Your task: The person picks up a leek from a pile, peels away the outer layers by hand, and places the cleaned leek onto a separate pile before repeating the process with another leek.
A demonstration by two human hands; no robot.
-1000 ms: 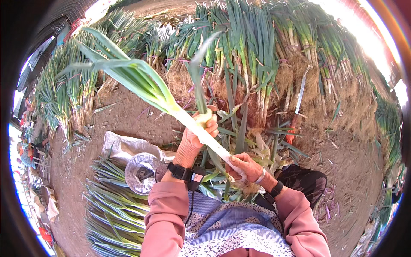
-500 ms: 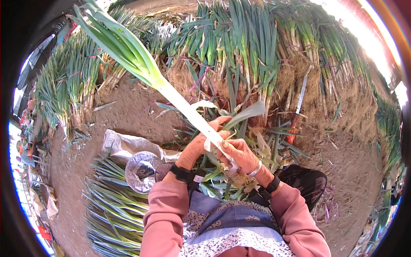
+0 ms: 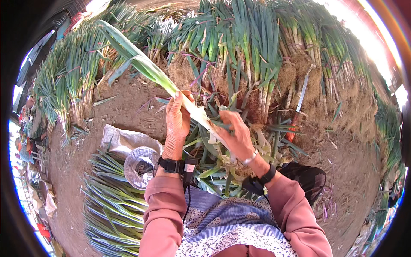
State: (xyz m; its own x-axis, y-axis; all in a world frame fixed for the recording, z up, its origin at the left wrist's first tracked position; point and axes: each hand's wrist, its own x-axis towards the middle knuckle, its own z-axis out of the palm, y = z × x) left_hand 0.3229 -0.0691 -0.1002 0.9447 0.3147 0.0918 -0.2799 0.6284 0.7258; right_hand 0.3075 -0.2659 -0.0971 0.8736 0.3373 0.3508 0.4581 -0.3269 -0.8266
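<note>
While leek (image 3: pixel 171 85) tilts lower than before, left hand (image 3: pixel 177 122) grip clasps stalk, right hand (image 3: pixel 237 135) grips base.

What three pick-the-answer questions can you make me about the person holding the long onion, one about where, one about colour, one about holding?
1. Where does the knife lie?
A. by the stacked onions
B. in the lap
C. on the bowl

2. What colour are the sleeves?
A. blue
B. pink
C. yellow

3. How is the green onion held?
A. by one hand
B. by both hands
C. lying loose

Answers: 1 A, it rests against the piled bundles. 2 B, both forearms wear pink. 3 B, the left hand grips the stalk and the right hand grips lower down.
</note>
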